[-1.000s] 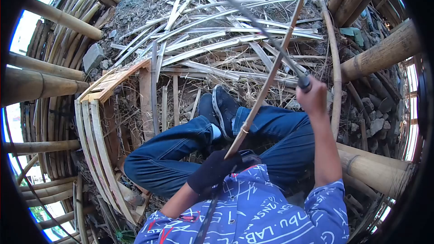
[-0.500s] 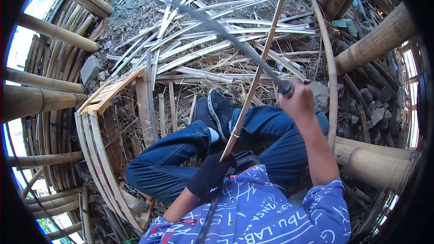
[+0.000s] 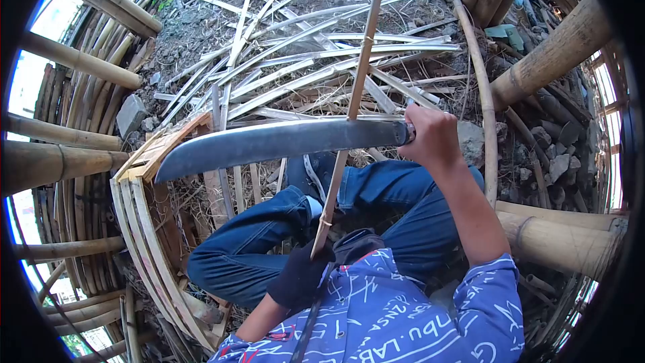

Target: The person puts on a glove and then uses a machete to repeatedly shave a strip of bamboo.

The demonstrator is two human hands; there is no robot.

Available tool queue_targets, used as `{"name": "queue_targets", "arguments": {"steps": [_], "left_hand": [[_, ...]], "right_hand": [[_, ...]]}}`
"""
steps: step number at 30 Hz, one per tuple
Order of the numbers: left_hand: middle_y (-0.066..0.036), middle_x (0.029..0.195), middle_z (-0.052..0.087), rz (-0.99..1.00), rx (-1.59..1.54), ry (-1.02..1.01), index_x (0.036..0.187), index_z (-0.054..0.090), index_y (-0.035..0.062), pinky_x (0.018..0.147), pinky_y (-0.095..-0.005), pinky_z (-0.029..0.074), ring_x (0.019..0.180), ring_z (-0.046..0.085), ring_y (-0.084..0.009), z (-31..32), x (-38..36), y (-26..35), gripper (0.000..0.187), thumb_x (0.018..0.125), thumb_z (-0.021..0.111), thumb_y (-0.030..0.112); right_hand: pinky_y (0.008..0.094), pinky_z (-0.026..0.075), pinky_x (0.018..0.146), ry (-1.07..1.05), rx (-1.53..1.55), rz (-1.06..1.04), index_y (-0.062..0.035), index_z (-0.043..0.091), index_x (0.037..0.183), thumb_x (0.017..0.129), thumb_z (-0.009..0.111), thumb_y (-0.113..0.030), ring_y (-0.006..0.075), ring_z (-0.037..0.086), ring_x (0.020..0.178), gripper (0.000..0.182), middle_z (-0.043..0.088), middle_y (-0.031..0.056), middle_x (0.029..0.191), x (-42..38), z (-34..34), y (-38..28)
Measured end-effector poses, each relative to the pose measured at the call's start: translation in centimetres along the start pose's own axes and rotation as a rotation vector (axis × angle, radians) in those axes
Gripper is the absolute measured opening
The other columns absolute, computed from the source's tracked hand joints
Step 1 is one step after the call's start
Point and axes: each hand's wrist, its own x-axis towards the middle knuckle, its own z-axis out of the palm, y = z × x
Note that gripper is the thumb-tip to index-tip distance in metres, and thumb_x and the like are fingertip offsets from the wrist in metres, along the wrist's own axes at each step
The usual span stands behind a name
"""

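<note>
My right hand [image 3: 433, 138] is closed around the dark handle of a machete [image 3: 282, 144]. Its broad, slightly curved blade lies level across the view, tip to the left, and crosses over a long narrow bamboo strip [image 3: 366, 54]. My left hand [image 3: 304, 272], in a black glove, grips the lower end of that strip close to my belly. From there the strip slants up and away past the top of the view, with knots showing along it. Below the blade are my crossed legs in jeans [image 3: 248, 245].
Many split bamboo strips [image 3: 295, 84] lie heaped on the ground ahead. A wooden slatted crate [image 3: 144, 228] stands at my left. Thick bamboo poles [image 3: 557, 47] rise on both sides, with a long thin pole [image 3: 485, 81] at right. A grey block [image 3: 132, 115] and stones [image 3: 557, 165] lie about.
The machete has swung from pointing up and away to lying level across the strip, its flat side now showing. The bamboo strip's upper end has moved left, and my left hand has shifted slightly left.
</note>
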Motion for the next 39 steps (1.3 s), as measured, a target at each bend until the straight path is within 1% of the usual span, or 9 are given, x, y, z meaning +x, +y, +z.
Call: {"name": "queue_targets", "arguments": {"steps": [8, 12, 14, 21, 25, 27, 31, 33, 39], "left_hand": [[-0.008, 0.069, 0.056, -0.133, 0.15, -0.018, 0.085, 0.059, -0.0003, 0.061, -0.0323, 0.043, 0.065, 0.055, -0.0167, -0.8, -1.8, 1.5, 0.01, 0.084, 0.05, 0.005], [-0.011, 0.067, 0.055, -0.106, 0.15, 0.008, 0.085, 0.058, -0.0002, 0.059, -0.0333, 0.043, 0.063, 0.055, -0.0186, -0.7, -2.8, 0.7, 0.009, 0.084, 0.051, 0.005], [-0.021, 0.073, 0.058, -0.147, 0.208, -0.035, 0.092, 0.056, -0.0011, 0.063, -0.0384, 0.045, 0.067, 0.059, -0.0346, -0.7, -3.0, 0.4, 0.015, 0.09, 0.052, 0.013], [-0.021, 0.077, 0.06, -0.108, 0.219, -0.031, 0.093, 0.058, 0.0012, 0.064, -0.0386, 0.046, 0.071, 0.061, -0.0362, -1.0, -4.3, -1.3, 0.013, 0.087, 0.056, 0.012], [-0.019, 0.079, 0.062, -0.168, 0.258, -0.069, 0.094, 0.061, 0.0034, 0.066, -0.0383, 0.048, 0.073, 0.064, -0.0351, -1.0, -6.4, -4.3, 0.013, 0.084, 0.059, 0.011], [-0.018, 0.08, 0.063, -0.173, 0.255, -0.058, 0.094, 0.062, 0.004, 0.066, -0.0383, 0.048, 0.073, 0.064, -0.0346, -1.2, -6.8, -4.6, 0.013, 0.083, 0.059, 0.01], [-0.018, 0.078, 0.063, -0.14, 0.24, -0.073, 0.092, 0.063, 0.0042, 0.067, -0.0383, 0.048, 0.073, 0.064, -0.0344, -1.3, -5.9, -4.3, 0.011, 0.082, 0.06, 0.009], [-0.018, 0.078, 0.063, -0.128, 0.223, -0.071, 0.092, 0.063, 0.0043, 0.067, -0.0382, 0.048, 0.072, 0.064, -0.0343, -1.1, -5.2, -4.0, 0.012, 0.082, 0.06, 0.009], [-0.016, 0.078, 0.063, -0.133, 0.323, -0.071, 0.091, 0.062, 0.0052, 0.067, -0.0365, 0.048, 0.074, 0.064, -0.0331, -0.8, -5.5, -3.7, 0.009, 0.083, 0.059, 0.009]], "right_hand": [[0.0384, 0.05, 0.052, 0.047, -0.006, -0.097, -0.007, 0.053, 0.071, 0.055, 0.073, -0.015, 0.0282, 0.063, 0.057, 0.026, 0.06, 0.0097, 0.061, 0.3, 1.3, -0.4], [0.0399, 0.05, 0.053, 0.071, -0.058, 0.001, -0.0067, 0.055, 0.071, 0.056, 0.071, -0.012, 0.0296, 0.063, 0.057, 0.022, 0.06, 0.0102, 0.062, 1.1, 1.7, 0.6], [0.0403, 0.048, 0.054, 0.07, -0.069, 0.065, -0.0077, 0.053, 0.071, 0.055, 0.071, -0.009, 0.0317, 0.062, 0.059, 0.023, 0.059, 0.0104, 0.062, 1.4, 1.7, 1.5], [0.0405, 0.048, 0.055, 0.079, -0.058, 0.005, -0.0076, 0.055, 0.074, 0.055, 0.072, -0.01, 0.0322, 0.062, 0.06, 0.026, 0.059, 0.0105, 0.062, 1.9, 1.0, 1.2], [0.0428, 0.052, 0.058, 0.128, -0.214, 0.219, -0.0088, 0.06, 0.075, 0.071, 0.062, -0.011, 0.0318, 0.065, 0.062, 0.005, 0.064, 0.0139, 0.065, 3.6, -0.4, 3.6], [0.0435, 0.051, 0.058, 0.136, -0.222, 0.259, -0.0079, 0.06, 0.074, 0.071, 0.062, -0.011, 0.033, 0.064, 0.062, 0.004, 0.063, 0.015, 0.065, 4.2, -1.6, 4.9], [0.0436, 0.048, 0.054, 0.177, -0.123, 0.139, -0.008, 0.058, 0.069, 0.066, 0.062, -0.01, 0.0324, 0.063, 0.059, 0.005, 0.06, 0.0127, 0.06, 2.3, -2.0, 2.5], [0.0412, 0.048, 0.052, 0.088, 0.035, 0.033, -0.008, 0.055, 0.068, 0.062, 0.065, -0.011, 0.0306, 0.062, 0.056, 0.012, 0.058, 0.0108, 0.058, 0.6, -1.7, 0.2], [0.0383, 0.048, 0.052, -0.019, 0.061, -0.096, -0.0075, 0.053, 0.069, 0.055, 0.069, -0.012, 0.0283, 0.061, 0.056, 0.022, 0.057, 0.0089, 0.059, -0.8, -0.1, -2.1]]}}
